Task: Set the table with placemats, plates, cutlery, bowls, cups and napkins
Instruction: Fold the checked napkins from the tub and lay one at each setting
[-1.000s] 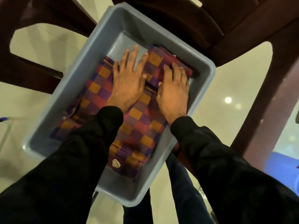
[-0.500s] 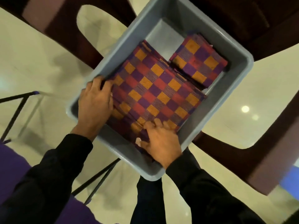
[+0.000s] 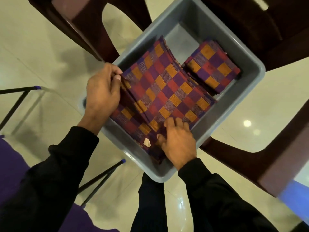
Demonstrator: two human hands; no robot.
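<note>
A grey plastic tub [image 3: 249, 84] rests on a dark brown chair. Inside lies a stack of checked placemats [image 3: 167, 87] in purple, red and orange, and beside it at the far right a smaller folded stack of the same cloth [image 3: 212, 67]. My left hand [image 3: 102, 92] pinches the left corner of the top placemats between thumb and fingers. My right hand [image 3: 177, 143] grips the near edge of the stack, fingers curled over it and thumb underneath. A small pale tag [image 3: 147, 142] shows on the near corner.
The dark brown chair [image 3: 250, 22] holds the tub; another brown chair arm [image 3: 267, 156] reaches in from the right. Black metal legs with blue tips [image 3: 100, 178] stand at the left over a glossy cream floor. Purple cloth [image 3: 10, 164] lies at the lower left.
Both hands left the top of the cloth and went to the stack's edges. My left hand now pinches the left corner, which has lifted slightly; my right hand stays on the near edge.
</note>
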